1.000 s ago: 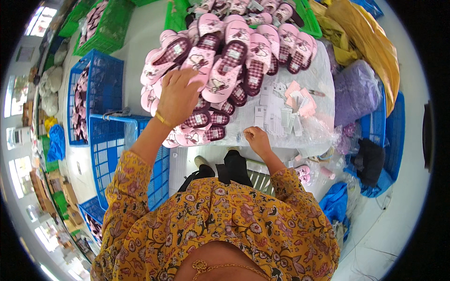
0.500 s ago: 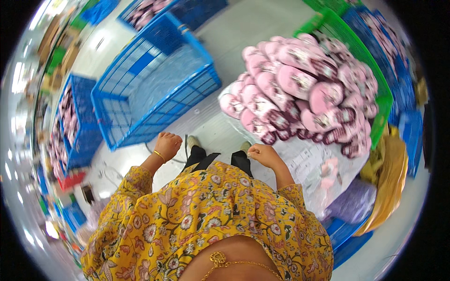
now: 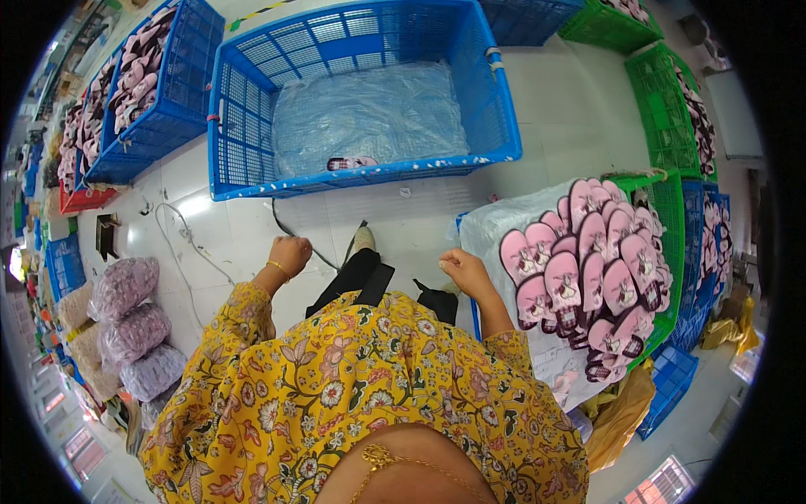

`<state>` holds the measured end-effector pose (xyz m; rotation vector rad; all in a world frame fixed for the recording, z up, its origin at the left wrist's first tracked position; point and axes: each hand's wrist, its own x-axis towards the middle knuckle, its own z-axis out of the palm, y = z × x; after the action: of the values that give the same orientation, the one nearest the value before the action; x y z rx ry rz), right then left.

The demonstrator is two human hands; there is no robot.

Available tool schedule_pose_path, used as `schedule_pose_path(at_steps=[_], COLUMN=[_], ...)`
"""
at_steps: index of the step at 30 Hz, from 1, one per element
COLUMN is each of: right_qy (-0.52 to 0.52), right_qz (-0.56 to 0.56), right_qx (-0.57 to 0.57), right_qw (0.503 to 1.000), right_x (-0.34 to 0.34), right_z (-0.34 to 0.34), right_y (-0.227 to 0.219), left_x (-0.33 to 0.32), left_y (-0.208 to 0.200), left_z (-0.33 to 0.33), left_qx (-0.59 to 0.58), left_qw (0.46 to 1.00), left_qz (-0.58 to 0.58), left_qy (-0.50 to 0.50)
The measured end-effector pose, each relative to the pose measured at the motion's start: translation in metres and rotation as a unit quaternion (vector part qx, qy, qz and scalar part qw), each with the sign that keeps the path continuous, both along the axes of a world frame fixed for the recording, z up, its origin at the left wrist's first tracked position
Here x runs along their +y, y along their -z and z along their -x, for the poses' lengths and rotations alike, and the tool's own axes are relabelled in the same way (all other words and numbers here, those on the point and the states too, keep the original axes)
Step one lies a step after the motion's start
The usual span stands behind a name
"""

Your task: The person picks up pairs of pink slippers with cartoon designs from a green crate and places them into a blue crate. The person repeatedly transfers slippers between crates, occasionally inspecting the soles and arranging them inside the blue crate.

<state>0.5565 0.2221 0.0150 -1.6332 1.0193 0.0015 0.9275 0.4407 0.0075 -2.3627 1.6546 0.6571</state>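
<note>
Curled left grip (image 3: 290, 255) over pale floor (image 3: 327, 218), right grip (image 3: 463, 270) near plastic-covered surface (image 3: 485, 228)

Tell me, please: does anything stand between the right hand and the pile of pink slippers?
Nothing visible stands between the right hand and the pink slippers; only part of the plastic-covered surface shows between them.

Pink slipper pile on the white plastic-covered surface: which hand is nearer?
Right. The right hand is just left of the slipper pile, not touching it; the left hand is much farther left.
</note>
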Motion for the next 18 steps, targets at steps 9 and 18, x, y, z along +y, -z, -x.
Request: schedule_pose_path(at_steps=[9, 18], right_qy=[-0.018, -0.118], right_qz=[-0.006, 0.033], right_qx=[-0.006, -0.007], right_qw=[1.0, 0.992], right_x=[-0.063, -0.16], right_z=[-0.146, -0.318], right_y=[0.006, 0.145], left_x=[-0.082, -0.115], left_y=[0.055, 0.128], left_z=[-0.125, -0.176], left_qx=[0.037, 0.003], left_qw=[0.985, 0.956], left_qz=[0.084, 0.097], left_qy=[-0.145, -0.278])
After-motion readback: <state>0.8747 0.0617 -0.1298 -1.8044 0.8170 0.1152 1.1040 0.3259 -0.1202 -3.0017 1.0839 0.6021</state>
